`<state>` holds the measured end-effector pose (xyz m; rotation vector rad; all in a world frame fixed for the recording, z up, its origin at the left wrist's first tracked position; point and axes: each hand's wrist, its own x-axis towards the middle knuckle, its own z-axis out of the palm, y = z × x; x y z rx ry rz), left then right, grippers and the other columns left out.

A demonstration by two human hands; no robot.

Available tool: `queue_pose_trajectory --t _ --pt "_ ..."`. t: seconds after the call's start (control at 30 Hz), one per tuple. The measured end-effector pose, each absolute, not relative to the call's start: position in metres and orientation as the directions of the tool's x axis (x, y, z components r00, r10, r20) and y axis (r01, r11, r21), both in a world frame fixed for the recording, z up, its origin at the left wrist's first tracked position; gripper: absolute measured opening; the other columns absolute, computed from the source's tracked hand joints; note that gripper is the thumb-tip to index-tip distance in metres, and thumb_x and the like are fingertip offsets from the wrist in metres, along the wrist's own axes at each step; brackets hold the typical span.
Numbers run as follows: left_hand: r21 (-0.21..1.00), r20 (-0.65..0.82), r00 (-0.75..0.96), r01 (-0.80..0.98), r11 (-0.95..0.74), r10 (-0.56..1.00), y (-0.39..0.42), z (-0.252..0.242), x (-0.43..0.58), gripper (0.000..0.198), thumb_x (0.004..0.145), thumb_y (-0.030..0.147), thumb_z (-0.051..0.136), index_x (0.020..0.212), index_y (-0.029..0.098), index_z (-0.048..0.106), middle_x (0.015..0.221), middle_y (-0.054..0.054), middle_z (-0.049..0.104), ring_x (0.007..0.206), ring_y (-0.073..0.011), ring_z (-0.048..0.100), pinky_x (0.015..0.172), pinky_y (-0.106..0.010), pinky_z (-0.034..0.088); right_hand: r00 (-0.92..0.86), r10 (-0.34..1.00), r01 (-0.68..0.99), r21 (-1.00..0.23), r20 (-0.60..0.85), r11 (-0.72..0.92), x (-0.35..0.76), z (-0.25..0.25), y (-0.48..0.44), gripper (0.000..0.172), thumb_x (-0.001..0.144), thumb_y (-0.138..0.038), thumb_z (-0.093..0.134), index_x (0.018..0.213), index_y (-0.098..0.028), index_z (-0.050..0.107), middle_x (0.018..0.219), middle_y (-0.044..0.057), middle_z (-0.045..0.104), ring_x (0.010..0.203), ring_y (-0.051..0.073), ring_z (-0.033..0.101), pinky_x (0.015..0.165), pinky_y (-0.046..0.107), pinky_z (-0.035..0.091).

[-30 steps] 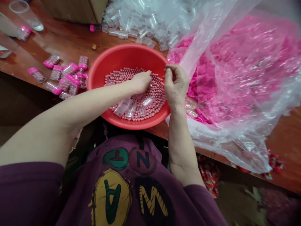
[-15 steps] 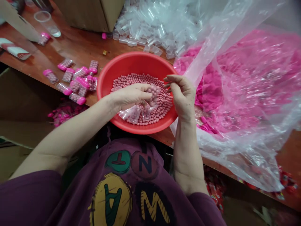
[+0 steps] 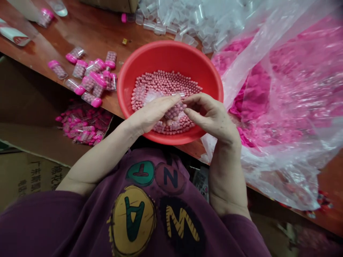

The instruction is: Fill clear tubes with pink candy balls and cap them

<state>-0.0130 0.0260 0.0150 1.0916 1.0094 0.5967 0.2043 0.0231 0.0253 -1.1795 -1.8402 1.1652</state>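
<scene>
Low over a red basin [image 3: 171, 48], my left hand [image 3: 152, 112] is closed around a small clear plastic bottle [image 3: 175, 110] filled with pink balls. My right hand [image 3: 214, 116] meets the bottle's right end, thumb and forefinger curled close together. What lies between those fingertips is too small to make out. Loose pink balls [image 3: 166, 80] cover the basin's floor. A few clear bottles [image 3: 139, 93] lie among them, partly hidden behind my left hand.
Left of the basin lie several filled bottles with pink caps [image 3: 89, 82]. A cardboard box [image 3: 32, 103] below the table edge holds more of them [image 3: 85, 125]. Empty clear bottles [image 3: 182, 21] are heaped behind. A plastic bag of pink caps [image 3: 289, 78] spreads at the right.
My right hand has come in to the bottle in my left hand, fingertips closing at its end. The left hand has tilted over more. The view has shifted, showing more of the lower box.
</scene>
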Motion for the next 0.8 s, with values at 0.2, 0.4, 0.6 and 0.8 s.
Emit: queue_pose_trajectory --t 0.2,0.4,0.6,0.8 --pt "0.907 -0.416 0.345 0.096 0.409 0.841 0.022 0.02 -0.015 0.034 0.108 0.043 0.059 0.081 0.023 0.064 0.076 -0.002 0.061 0.065 -0.0147 0.053 0.058 -0.031 0.042 -0.433 0.899 0.251 -0.949 0.066 0.19 0.198 0.01 0.014 0.02 0.1 -0.043 0.077 0.1 -0.028 0.064 0.088 -0.003 0.062 0.076 0.015 0.055 0.073 0.034 0.053" --pt "0.886 -0.449 0.213 0.237 0.4 0.868 0.013 0.03 -0.012 0.034 0.094 0.038 0.073 0.065 0.025 0.062 0.064 0.002 0.06 0.06 -0.0149 0.047 0.056 -0.034 0.033 -0.403 0.904 0.402 -0.86 0.142 0.314 0.197 0.01 -0.007 0.012 0.103 -0.036 0.071 0.101 -0.028 0.063 0.101 0.001 0.072 0.094 0.02 0.067 0.09 0.041 0.06" --pt "0.842 -0.532 0.259 0.063 0.536 0.806 0.016 0.04 -0.015 0.024 0.096 0.042 0.073 0.074 0.032 0.078 0.066 0.005 0.072 0.062 -0.0152 0.057 0.062 -0.034 0.048 0.197 0.909 0.713 -0.69 0.367 0.124 0.294 -0.008 -0.017 0.019 0.113 -0.044 0.059 0.112 -0.03 0.073 0.118 0.008 0.078 0.106 0.025 0.07 0.101 0.048 0.061" --pt "0.851 -0.471 0.235 -0.131 0.508 0.85 0.013 0.04 -0.009 0.037 0.106 0.034 0.06 0.077 0.025 0.081 0.069 0.0 0.073 0.064 -0.0133 0.062 0.056 -0.026 0.052 0.427 0.902 0.844 -0.385 0.061 -0.374 0.39 -0.061 -0.03 0.008 0.094 -0.017 0.068 0.088 -0.021 0.072 0.097 0.015 0.079 0.107 0.033 0.071 0.111 0.061 0.057"
